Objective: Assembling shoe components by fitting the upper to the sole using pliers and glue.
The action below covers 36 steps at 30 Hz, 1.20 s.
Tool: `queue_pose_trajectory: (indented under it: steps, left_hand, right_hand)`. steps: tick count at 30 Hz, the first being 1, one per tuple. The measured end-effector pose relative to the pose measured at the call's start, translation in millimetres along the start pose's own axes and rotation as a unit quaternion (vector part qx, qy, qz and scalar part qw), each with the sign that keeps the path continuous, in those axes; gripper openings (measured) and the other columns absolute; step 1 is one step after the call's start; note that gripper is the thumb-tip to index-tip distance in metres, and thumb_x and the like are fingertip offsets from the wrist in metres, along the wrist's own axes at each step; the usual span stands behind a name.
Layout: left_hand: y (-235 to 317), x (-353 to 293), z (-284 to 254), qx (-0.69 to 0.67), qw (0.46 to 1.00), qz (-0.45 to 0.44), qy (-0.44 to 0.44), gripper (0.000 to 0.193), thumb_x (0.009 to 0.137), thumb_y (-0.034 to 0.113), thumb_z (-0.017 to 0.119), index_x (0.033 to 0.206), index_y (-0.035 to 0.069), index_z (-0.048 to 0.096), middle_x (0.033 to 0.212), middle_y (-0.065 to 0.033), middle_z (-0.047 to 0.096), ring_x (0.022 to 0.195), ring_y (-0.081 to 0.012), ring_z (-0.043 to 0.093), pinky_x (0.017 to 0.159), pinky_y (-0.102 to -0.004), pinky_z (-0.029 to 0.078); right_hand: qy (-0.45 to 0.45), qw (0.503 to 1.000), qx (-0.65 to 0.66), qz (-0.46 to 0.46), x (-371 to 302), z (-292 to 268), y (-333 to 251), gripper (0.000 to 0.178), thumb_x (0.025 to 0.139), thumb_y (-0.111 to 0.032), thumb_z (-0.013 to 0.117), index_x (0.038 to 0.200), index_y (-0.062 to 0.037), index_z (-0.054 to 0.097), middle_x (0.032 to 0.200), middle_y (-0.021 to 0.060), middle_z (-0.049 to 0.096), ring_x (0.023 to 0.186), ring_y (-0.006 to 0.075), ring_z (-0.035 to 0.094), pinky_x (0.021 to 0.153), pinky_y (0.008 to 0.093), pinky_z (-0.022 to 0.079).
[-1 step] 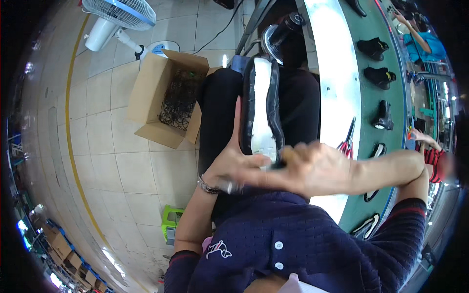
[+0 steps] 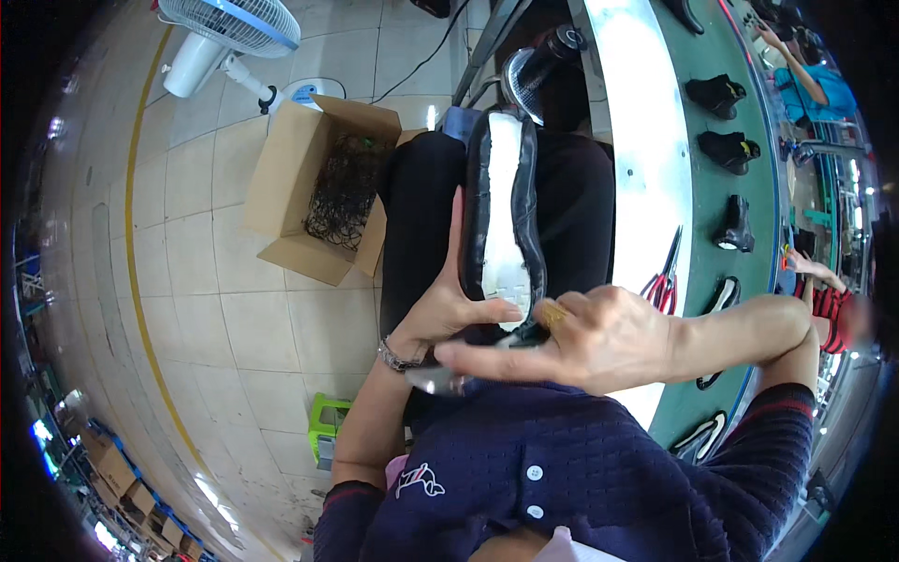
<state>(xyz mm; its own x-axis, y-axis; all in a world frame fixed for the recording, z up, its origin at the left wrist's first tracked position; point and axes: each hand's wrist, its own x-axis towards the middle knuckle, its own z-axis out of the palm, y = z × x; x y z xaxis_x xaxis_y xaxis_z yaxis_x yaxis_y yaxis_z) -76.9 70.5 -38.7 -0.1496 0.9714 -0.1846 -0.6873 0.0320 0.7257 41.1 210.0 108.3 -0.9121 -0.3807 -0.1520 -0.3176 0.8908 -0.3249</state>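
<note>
A black shoe upper [image 2: 476, 187] lies sole side up along my lap, its edges folded around a white insole board [image 2: 505, 206]. My left hand [image 2: 448, 304] grips the near end from the left, with the thumb across the white board. Close against that same end, my right hand [image 2: 599, 337] is curled, its index finger stretched to the left. A shiny metal tool [image 2: 435, 381] shows beyond that fingertip; its kind is unclear, and my right hand hides the rest.
Left of my lap stands an open cardboard box [image 2: 290, 169] with tangled dark cords, behind it a fan [image 2: 229, 37]. At right, red-handled pliers [image 2: 663, 286] lie on a metal ledge [image 2: 646, 122] beside a green conveyor [image 2: 712, 201] with several shoes. Other people sit beyond.
My right hand, blurred before, is sharper now. The metal tool has shifted slightly down and to the left. The shoe upper and my left hand have stayed nearly in place.
</note>
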Motion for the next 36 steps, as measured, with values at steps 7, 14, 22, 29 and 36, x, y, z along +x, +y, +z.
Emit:
queue_pose_trajectory:
  steps: [7, 14, 22, 29, 36]
  left_hand:
    - [-9.1, 9.8, -7.0, -0.004, 1.000, 0.028, 0.005, 0.137, 0.063, -0.002, 0.084, 0.154, 0.022, -0.015, 0.157, -0.0077, 0.016, 0.138, -0.0198, 0.030, 0.112, -0.0366, 0.031]
    - [-7.8, -1.1, -13.6, 0.063, 0.997, -0.008, -0.053, 0.135, 0.070, 0.016, 0.083, 0.150, 0.021, -0.026, 0.161, -0.0089, -0.002, 0.147, -0.0212, 0.014, 0.116, -0.0384, 0.025]
    - [13.7, 9.8, -10.0, 0.148, 0.983, -0.107, -0.025, 0.140, 0.059, 0.014, 0.092, 0.154, 0.013, -0.011, 0.150, -0.0103, 0.027, 0.136, -0.0228, 0.033, 0.113, -0.0369, 0.029]
    - [41.7, 62.5, -2.1, -0.018, 0.978, -0.190, 0.087, 0.101, 0.077, 0.018, 0.081, 0.152, 0.009, 0.015, 0.136, -0.0060, 0.043, 0.121, -0.0174, 0.047, 0.106, -0.0335, 0.038]
    - [42.9, 47.1, 14.4, 0.193, 0.981, -0.037, -0.009, 0.122, 0.070, 0.017, 0.087, 0.154, 0.010, -0.002, 0.149, -0.0115, 0.031, 0.134, -0.0209, 0.037, 0.111, -0.0369, 0.032]
  right_hand:
    - [-0.026, 0.996, -0.077, 0.029, -8.3, 15.9, 17.3, 0.079, 0.087, -0.010, 0.055, 0.153, -0.0367, 0.021, 0.062, 0.0061, 0.052, 0.045, 0.0119, 0.053, 0.034, 0.0253, 0.043]
    - [-0.080, 0.992, -0.026, 0.097, -4.5, 12.6, 30.1, 0.071, 0.093, -0.012, 0.049, 0.153, -0.0365, 0.020, 0.065, 0.0116, 0.058, 0.043, 0.0153, 0.055, 0.033, 0.0267, 0.043]
    - [-0.032, 0.976, 0.082, 0.197, 5.5, 10.4, 71.1, 0.060, 0.097, -0.018, 0.051, 0.152, -0.0211, 0.026, 0.049, 0.0046, 0.055, 0.037, 0.0158, 0.054, 0.034, 0.0306, 0.044]
    - [0.150, 0.894, 0.275, 0.321, -34.3, 21.1, 74.3, 0.060, 0.098, -0.021, 0.053, 0.151, -0.0133, 0.026, 0.071, 0.0096, 0.065, 0.052, 0.0221, 0.063, 0.048, 0.0341, 0.049]
    - [0.315, 0.642, 0.528, 0.458, -93.9, 64.6, 37.0, 0.047, 0.103, -0.036, 0.038, 0.138, -0.0043, 0.042, 0.072, 0.0044, 0.061, 0.068, 0.0123, 0.059, 0.067, 0.0287, 0.045]
